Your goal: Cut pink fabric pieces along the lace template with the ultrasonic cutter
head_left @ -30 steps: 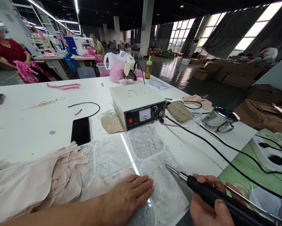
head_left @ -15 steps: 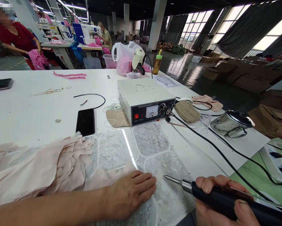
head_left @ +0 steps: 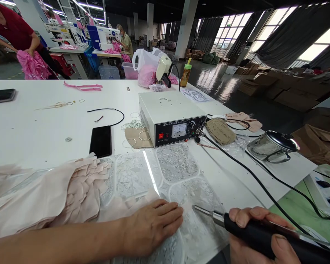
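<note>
My left hand point(head_left: 155, 227) lies flat, palm down, with its fingers stretched out. It presses on pale pink fabric point(head_left: 120, 207) over a scratched clear plastic sheet point(head_left: 137, 172). Held in my right hand point(head_left: 260, 234) is a black ultrasonic handpiece point(head_left: 253, 233); its thin metal tip points left, close to the sheet and a little right of my left fingertips. Whether the tip touches anything I cannot tell. A heap of cut pale pink fabric pieces point(head_left: 47, 201) lies left of my left hand, partly behind the forearm.
A white control box point(head_left: 173, 110) with a lit red switch stands behind the sheet, its black cable point(head_left: 244, 167) running right. Nearby are a dark phone point(head_left: 101, 141), rubber bands point(head_left: 134, 124), a lidded steel mug point(head_left: 273, 146) and a drink bottle point(head_left: 185, 75). A co-worker in red stands far left.
My hands and the handpiece hold almost the same place. The co-worker in red has shifted, and their bundle of pink cloth has moved left and closer. The view has tilted slightly.
</note>
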Demonstrator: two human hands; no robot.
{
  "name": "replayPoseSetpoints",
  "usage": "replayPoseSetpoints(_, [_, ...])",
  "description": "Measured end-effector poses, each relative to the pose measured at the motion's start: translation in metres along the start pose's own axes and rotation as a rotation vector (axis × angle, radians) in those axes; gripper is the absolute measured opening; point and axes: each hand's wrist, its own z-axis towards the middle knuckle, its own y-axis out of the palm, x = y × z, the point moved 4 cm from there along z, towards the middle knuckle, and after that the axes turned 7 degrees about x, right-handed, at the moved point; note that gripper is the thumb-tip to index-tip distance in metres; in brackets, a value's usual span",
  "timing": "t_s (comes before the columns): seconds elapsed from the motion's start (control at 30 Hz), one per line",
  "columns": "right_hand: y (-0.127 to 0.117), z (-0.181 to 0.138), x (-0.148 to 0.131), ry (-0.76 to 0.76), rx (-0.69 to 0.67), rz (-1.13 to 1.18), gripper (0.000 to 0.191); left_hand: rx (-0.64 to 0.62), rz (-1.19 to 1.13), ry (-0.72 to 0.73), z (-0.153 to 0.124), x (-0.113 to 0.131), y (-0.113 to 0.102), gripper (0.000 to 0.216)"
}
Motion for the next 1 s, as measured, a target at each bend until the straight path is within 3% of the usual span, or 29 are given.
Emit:
replayPoseSetpoints(0.63, [0.009,-0.002,0.000,-0.020,-0.022,-0.041,0.010,-0.004,0.014,0.000,-0.001,0.001,0.001,0.040])
replayPoseSetpoints(1.0, [0.019,-0.002,0.007,-0.026,-0.138,-0.013,0.009,0.022,0.034,0.010,0.000,0.001,-0.001,0.039])
